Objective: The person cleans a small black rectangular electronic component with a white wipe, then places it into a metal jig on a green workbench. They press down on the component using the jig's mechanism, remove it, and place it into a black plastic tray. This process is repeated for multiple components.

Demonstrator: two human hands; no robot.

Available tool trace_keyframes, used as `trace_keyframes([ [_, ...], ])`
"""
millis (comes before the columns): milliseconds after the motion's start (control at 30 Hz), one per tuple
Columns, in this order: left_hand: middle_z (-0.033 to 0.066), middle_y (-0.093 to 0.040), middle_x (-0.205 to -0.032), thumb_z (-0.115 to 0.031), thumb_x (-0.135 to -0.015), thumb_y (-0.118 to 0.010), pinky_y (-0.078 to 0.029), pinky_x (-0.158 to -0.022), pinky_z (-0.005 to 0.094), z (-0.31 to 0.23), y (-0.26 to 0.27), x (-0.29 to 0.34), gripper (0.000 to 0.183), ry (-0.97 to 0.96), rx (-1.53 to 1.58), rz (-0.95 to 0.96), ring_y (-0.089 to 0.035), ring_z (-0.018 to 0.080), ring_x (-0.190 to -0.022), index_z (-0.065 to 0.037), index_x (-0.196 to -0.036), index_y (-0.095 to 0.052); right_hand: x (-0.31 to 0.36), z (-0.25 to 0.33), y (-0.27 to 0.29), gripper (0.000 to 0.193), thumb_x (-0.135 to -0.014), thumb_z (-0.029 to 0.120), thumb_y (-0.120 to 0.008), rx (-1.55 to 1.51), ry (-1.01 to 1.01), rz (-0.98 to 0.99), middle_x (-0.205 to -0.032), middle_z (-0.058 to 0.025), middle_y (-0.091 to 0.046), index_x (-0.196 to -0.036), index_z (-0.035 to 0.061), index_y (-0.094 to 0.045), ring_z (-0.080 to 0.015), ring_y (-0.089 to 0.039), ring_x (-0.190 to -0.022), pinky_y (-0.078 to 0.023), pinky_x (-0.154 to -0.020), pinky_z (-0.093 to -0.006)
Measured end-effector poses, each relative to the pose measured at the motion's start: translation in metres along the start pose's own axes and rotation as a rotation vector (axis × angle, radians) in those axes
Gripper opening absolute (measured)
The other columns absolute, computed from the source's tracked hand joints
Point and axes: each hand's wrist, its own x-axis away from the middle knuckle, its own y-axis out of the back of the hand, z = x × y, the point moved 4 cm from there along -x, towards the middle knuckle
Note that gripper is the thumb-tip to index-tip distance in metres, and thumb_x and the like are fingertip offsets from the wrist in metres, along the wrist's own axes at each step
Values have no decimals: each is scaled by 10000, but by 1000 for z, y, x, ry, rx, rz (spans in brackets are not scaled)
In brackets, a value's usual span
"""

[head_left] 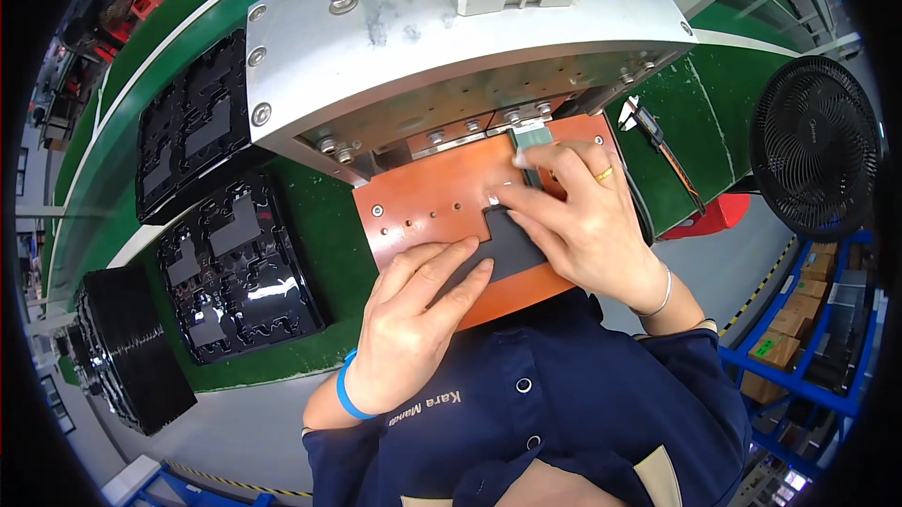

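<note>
On the orange plate (423, 186) in front of me lies a flat dark grey piece (515, 249) with a notched corner. The fingers of my left hand (409, 305) are stretched out and rest on its left part. My right hand (587, 216) is bent over the notch, thumb and index close together by a small shiny bit (496, 197). What they hold, if anything, is too small to tell. Another fingertip of that hand touches a grey-green strip (534, 138) that runs out from under the metal press; the hand covers part of it.
The metal press (413, 32) stands over the plate's far side. Black moulded trays (240, 263) with grey pieces lie left, beside a stack of black trays (136, 347). A caliper (662, 150) lies on the green bench (705, 122) at right, near a black fan (816, 145).
</note>
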Motion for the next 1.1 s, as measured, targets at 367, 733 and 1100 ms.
trace_keyframes([
  [367, 123, -595, -1129, -29, -637, -635, -506, -812, 341, -3, 3, -2, 400, -36, -23, 56, -562, 265, -988, -44, -1033, -696, 8, -4, 5, 210, -702, 127, -737, -96, 20, -47, -1022, -35, -586, -908, 120, -702, -235, -516, -946, -393, -820, -364],
  [733, 127, -589, -1144, -17, -634, -636, -499, -820, 339, -1, 2, 0, 412, -38, -2, 50, -558, 264, -979, -59, -1039, -699, 6, -8, 3, 239, -745, 82, -694, -222, -27, -44, -1013, -45, -605, -977, 82, -636, -260, -535, -961, -393, -843, -408],
  [1100, 134, -588, -1126, 5, -619, -643, -502, -812, 348, -1, 4, -3, 428, -44, 11, 53, -551, 276, -969, -59, -1039, -697, 9, -14, 14, 223, -754, -21, -638, -146, -25, -229, -956, -42, -659, -957, 67, -613, -225, -562, -885, -414, -831, -366],
])
